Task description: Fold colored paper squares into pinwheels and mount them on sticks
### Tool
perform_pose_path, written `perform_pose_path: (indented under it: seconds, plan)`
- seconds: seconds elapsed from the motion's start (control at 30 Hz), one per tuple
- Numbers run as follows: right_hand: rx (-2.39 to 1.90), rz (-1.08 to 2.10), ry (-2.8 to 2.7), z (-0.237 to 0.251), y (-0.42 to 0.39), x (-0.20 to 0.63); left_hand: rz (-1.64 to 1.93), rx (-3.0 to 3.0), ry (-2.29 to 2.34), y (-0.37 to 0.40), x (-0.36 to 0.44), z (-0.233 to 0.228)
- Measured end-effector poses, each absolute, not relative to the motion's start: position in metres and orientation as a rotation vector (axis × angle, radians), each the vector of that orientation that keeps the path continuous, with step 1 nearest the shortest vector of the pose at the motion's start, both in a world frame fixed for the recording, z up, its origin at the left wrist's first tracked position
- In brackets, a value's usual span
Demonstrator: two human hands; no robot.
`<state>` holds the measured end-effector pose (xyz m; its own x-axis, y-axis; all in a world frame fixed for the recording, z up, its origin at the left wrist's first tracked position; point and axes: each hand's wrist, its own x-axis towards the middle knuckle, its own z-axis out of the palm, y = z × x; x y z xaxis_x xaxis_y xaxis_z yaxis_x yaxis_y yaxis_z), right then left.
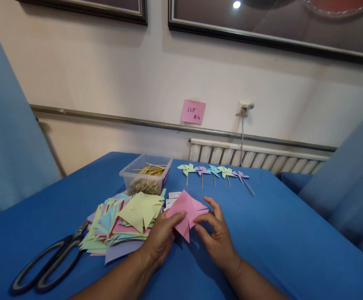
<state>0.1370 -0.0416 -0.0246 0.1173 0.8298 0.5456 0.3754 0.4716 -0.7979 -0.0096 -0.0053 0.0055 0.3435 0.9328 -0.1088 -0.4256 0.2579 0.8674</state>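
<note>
left hand: on the blue table, thumb and fingertips pinching the left edge of the pink paper square; grasping, not clenched
right hand: at 3 o'clock of the left hand, close beside it; fingers curled onto the right edge of the same pink paper; grasping it too
pink paper square: held between both hands just above the cloth, centre of the table near the front; slits cut in from the corners, one point hanging down at 6 o'clock
paper stack: loose pile of coloured squares at 9 o'clock of the left hand, touching or nearly touching it; a yellow-green cut sheet lies on top
scissors: black-handled, at 8 o'clock of the stack, blades tucked under its edge, handles toward the near-left corner
clear tub: at 12 o'clock of the stack, just behind it; holds thin wooden sticks
white slips: small, between tub and pink paper; print too small to read
pinwheels: five finished, on sticks, in a row at 1 o'clock of the hands, well apart from them; green, purple, blue, green, purple
pink note: stuck on the wall at 12 o'clock, handwriting on it
radiator: behind the far table edge
</note>
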Motion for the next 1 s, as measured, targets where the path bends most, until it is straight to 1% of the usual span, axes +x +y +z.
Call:
perform_pose_path:
  seconds: [0.13, 0.47, 0.7, 1.0]
  plan:
    - [-1.124, 0.520, -1.434, -0.026, -0.039, 0.139, 1.025, 0.893, 0.751, -0.007, -0.008, 0.004]
    - [-1.188, 0.511, -1.332, -0.036, -0.033, 0.139, 0.958, 0.879, 0.723, -0.008, -0.006, -0.005]
    - [-1.220, 0.488, -1.358, -0.039, -0.032, 0.139, 0.918, 0.886, 0.731, -0.008, -0.003, -0.009]
    - [-1.201, 0.538, -1.328, -0.034, -0.034, 0.135, 0.926, 0.879, 0.746, -0.008, -0.002, -0.011]
